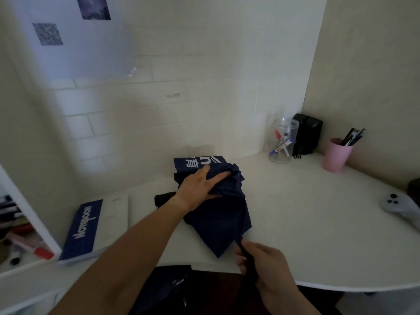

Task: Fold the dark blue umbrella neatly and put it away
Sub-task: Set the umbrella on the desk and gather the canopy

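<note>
The dark blue umbrella (221, 220) lies collapsed on the white desk (306, 223), its loose canopy bunched and spread in crumpled folds, white lettering showing at the far end. My left hand (201, 186) presses down on the bunched fabric near the far end, fingers curled into the cloth. My right hand (261, 264) is at the desk's front edge, closed around the umbrella's black handle. A black object (163, 198) pokes out just behind my left wrist; I cannot tell what it is.
A blue and white notebook (95, 228) lies at the left. At the back right stand a clear jar of markers (283, 140), a black box (308, 133) and a pink cup of pens (337, 154). A white controller (400, 206) rests at the right edge. A shelf with markers (20, 237) is far left.
</note>
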Action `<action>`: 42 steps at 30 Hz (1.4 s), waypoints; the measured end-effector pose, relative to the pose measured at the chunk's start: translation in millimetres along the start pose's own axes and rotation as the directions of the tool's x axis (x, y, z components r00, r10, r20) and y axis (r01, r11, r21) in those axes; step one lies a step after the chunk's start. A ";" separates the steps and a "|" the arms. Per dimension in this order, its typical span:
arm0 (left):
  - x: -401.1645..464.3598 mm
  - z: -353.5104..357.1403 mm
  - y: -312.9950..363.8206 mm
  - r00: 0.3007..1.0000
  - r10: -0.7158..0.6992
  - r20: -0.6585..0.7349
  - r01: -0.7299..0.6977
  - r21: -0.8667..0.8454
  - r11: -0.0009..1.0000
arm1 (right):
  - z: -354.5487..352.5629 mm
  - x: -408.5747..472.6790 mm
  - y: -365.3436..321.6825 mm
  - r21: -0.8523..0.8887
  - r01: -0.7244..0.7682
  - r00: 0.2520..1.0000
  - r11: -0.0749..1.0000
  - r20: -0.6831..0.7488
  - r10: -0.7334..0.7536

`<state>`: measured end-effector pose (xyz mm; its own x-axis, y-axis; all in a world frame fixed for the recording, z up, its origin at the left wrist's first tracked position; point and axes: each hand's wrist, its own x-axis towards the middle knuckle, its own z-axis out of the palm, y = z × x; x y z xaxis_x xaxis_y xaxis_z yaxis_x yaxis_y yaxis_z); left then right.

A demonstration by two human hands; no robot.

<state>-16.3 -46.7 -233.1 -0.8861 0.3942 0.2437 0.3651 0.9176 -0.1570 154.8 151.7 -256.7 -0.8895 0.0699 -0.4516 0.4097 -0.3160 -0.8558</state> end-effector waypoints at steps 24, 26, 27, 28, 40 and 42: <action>-165.6 0.1 69.6 0.919 -0.256 -0.301 0.154 -0.323 0.934 | -34.1 -41.3 81.8 -0.377 -0.046 0.991 0.925 0.103 0.091; -174.5 6.5 72.1 0.907 -0.293 -0.304 0.187 -0.331 0.925 | -41.0 -42.3 86.9 -0.537 0.042 0.996 0.843 0.084 0.004; -177.7 8.8 73.6 0.892 -0.331 -0.308 0.215 -0.356 0.909 | -44.6 -41.4 83.4 -0.645 0.148 0.989 0.750 0.073 -0.131; -180.1 10.0 75.1 0.871 -0.381 -0.310 0.245 -0.397 0.884 | -46.7 -40.3 74.9 -0.727 0.244 0.955 0.642 0.065 -0.289; -191.3 33.1 79.8 0.900 0.045 -0.435 -0.160 -0.231 0.960 | -28.4 42.8 -18.3 -0.768 0.633 0.606 -0.096 0.568 -0.556; -193.6 38.0 75.7 0.885 0.067 -0.461 -0.166 -0.178 0.970 | -28.4 44.1 -22.1 -0.755 0.654 0.555 -0.050 0.523 -0.647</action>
<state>172.1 -55.4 -328.5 -0.6283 0.4335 0.6460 0.5519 0.8336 -0.0225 112.3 188.7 -264.8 -0.8644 -0.2513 0.4355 -0.4488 0.7761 -0.4430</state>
